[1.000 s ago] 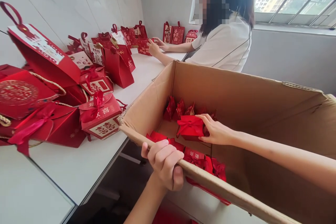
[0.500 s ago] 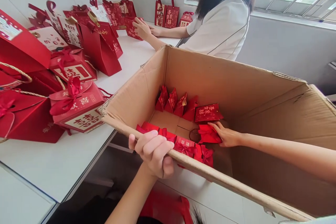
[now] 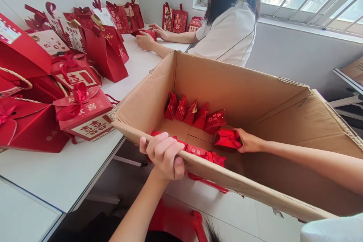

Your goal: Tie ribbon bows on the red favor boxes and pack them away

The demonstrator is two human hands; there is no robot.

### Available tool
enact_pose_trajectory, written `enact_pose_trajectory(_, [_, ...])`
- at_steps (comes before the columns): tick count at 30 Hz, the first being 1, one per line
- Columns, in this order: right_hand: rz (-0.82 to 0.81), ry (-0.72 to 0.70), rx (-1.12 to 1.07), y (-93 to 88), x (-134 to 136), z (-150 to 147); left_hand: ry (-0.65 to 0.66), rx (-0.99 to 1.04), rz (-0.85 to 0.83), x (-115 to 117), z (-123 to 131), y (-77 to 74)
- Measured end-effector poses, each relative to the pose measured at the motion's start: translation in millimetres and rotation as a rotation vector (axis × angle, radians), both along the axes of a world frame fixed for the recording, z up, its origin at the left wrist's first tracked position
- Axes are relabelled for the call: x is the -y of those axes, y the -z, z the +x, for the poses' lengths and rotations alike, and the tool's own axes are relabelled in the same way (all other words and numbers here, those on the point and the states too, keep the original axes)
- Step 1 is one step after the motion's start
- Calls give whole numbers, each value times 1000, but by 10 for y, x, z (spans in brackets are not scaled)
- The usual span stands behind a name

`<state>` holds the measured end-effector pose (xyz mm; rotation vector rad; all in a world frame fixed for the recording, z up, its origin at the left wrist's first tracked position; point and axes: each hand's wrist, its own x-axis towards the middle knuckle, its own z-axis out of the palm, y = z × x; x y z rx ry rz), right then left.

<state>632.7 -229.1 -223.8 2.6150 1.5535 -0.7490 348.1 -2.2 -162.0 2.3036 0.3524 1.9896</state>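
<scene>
My left hand (image 3: 164, 155) is wrapped round the near rim of a large open cardboard box (image 3: 255, 94). Inside the box, my right hand (image 3: 249, 141) grips a small red gift box with a ribbon (image 3: 227, 138) just above the bottom. A row of several small red gift boxes (image 3: 195, 111) leans against the box's far wall. More of them (image 3: 198, 153) lie along the near wall, partly hidden by the rim.
A white counter (image 3: 70, 170) on the left carries many red gift bags and boxes (image 3: 85, 115). A person in a white shirt (image 3: 229, 34) sits at its far end, both hands on a red item (image 3: 147, 34). A window is at the upper right.
My right hand carried the small red gift box down and to the right inside the carton, beside the row at the far wall. The view shifted left. The other person's hands moved on the counter.
</scene>
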Motion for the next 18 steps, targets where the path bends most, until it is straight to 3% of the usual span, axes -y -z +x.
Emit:
enact_pose_trajectory(4, [37,-205,71,-646,-451,-179,35,-24,-3,-7,-47,1])
enact_pose_trajectory(7, [191,-333,157,-1123,-666,-512,88,-85,-42,20,-135,-47])
enact_pose_trajectory(9, [313,-345,207,-1357,-725,-729,120,-195,-120,62,-216,-155])
enact_pose_trajectory(14, [697,-222,132,-1692,-707,-1016,97,-488,-422,183,-348,-624])
enact_pose_trajectory(18, [878,-263,65,-1852,-687,-1120,178,-556,-567,204,-260,-899])
